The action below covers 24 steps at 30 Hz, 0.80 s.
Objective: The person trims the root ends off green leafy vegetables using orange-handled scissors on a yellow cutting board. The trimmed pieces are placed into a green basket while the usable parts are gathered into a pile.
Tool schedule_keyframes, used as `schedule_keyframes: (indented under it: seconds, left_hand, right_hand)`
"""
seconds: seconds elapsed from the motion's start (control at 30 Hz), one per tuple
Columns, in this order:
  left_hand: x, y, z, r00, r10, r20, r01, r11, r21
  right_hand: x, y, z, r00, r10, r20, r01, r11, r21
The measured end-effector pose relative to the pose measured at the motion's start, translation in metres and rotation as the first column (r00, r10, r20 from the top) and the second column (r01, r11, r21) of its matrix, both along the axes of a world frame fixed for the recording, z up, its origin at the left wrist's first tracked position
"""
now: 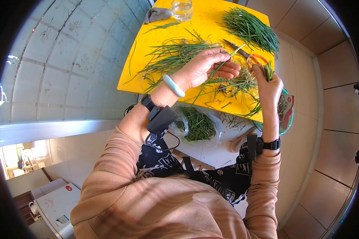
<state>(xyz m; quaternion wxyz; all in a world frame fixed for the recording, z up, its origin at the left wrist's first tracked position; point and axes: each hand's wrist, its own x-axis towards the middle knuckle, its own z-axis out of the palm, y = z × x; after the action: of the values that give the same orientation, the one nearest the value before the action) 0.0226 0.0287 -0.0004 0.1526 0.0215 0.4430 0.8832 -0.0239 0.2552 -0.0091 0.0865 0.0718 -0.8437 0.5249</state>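
Note:
Between the thumb and fingers of my left hand is a green chive stalk, its pale end pointing up and right. My right hand, at the table's right edge, is closed around a small bunch of chives whose cut ends stick up. Behind it lie scissors with orange handles, partly hidden by the hand. A loose pile of untrimmed chives spreads left of and behind my left hand. Withered leaves and scraps lie between the hands. A neat bundle of chives rests at the far right corner.
The yellow table carries a glass of water and a grey cloth at its far side. Below the near edge, a clear plastic bag holds green scraps. A green-rimmed container stands low right. Frosted glass panels rise at left.

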Motion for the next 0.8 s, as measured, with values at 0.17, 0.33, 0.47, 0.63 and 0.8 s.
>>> schedule_keyframes:
  seconds: [0.17,0.33,0.47,0.63,0.8]
  left_hand:
    - [0.002,0.003,0.003,1.0,0.0,-0.029,-0.002,0.999,-0.049]
    - [0.004,0.014,0.002,0.998,-0.063,-0.018,0.061,0.99,-0.13]
    - [0.006,0.03,0.0,0.987,-0.16,-0.029,0.14,0.923,-0.357]
    - [0.007,0.019,0.009,0.983,-0.159,-0.091,0.107,0.903,-0.416]
    - [0.009,0.011,0.016,0.978,-0.119,-0.169,0.019,0.865,-0.501]
  right_hand:
    - [0.002,-0.005,0.002,0.997,0.077,-0.03,-0.081,0.983,-0.167]
    - [0.012,-0.018,0.004,0.951,0.282,0.125,-0.194,0.862,-0.468]
    - [0.006,-0.018,0.001,0.977,0.168,0.129,-0.079,0.853,-0.516]
    - [-0.014,0.017,0.017,0.989,-0.03,0.145,0.129,0.653,-0.746]
    - [-0.02,0.04,0.014,0.991,-0.056,0.124,0.132,0.599,-0.79]
